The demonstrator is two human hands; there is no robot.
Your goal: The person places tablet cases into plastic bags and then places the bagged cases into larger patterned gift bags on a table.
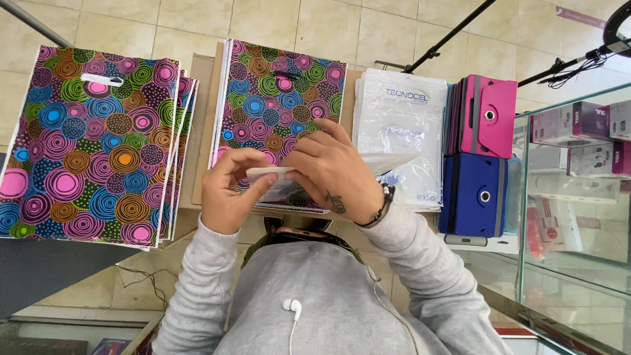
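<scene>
Left hand (230, 190): raised above the counter, thumb and fingers pinched on the left end of a small clear plastic sleeve (279, 179); the grip looks set to keep that end steady.
Right hand (332, 172): clasped over the right part of the same sleeve, fingers curled on top, apparently working its edge; a dark bead bracelet (384, 204) sits on the wrist.
Sleeve, position: held between both hands, in mid-air, just over the near edge of the middle bag stack.
Middle stack (282, 92): bags printed with coloured circles, lying flat on the counter (205, 118), directly beyond the hands, within easy reach.
Left stack (92, 138): same pattern, larger, fanned at its right edge.
White bags (402, 125): translucent pile right of the middle stack.
Tablet cases (483, 158): 1 pink group far, 1 blue group near, against the glass cabinet (572, 197).
Earbud (291, 306): white, hanging loose on the grey sweatshirt.
</scene>
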